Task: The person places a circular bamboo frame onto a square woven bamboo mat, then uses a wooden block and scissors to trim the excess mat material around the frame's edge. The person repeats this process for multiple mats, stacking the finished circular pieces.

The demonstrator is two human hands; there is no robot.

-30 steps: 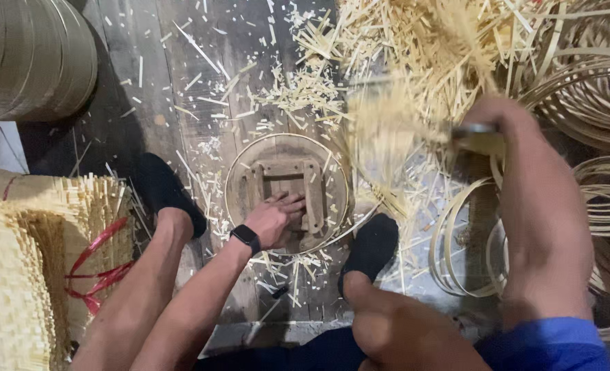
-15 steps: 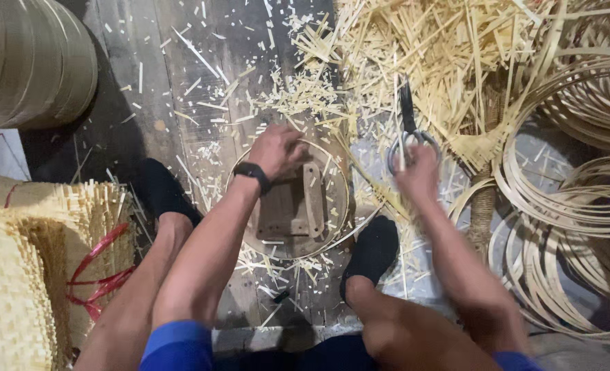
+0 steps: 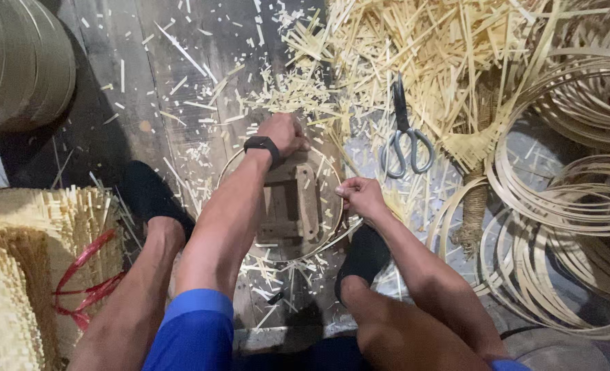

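Thin bamboo hoop [image 3: 322, 237], pale, round, bent from one flat strip, lies on the dark plank floor [image 3: 147, 89] between the person's feet, ringed around a small square wooden frame [image 3: 292, 206] of rough slats. Left hand [image 3: 282, 134] (black wristband) rests closed over the hoop's far rim and the frame's top edge, fingers curled down. Right hand [image 3: 361, 196] pinches the hoop's right rim, fingertips pressed together. Black shoes [image 3: 365, 253] sit at either side of the hoop.

Around: short straw-coloured splinters litter the floor, thickening into a heap of offcuts [image 3: 422, 48] beyond. Scissors [image 3: 404, 141], grey loop handles, lie just right of the hoop. Stacked coils of flat strip [image 3: 566, 206] far right. Woven mat edge with red ribbon [image 3: 88, 282] at left.
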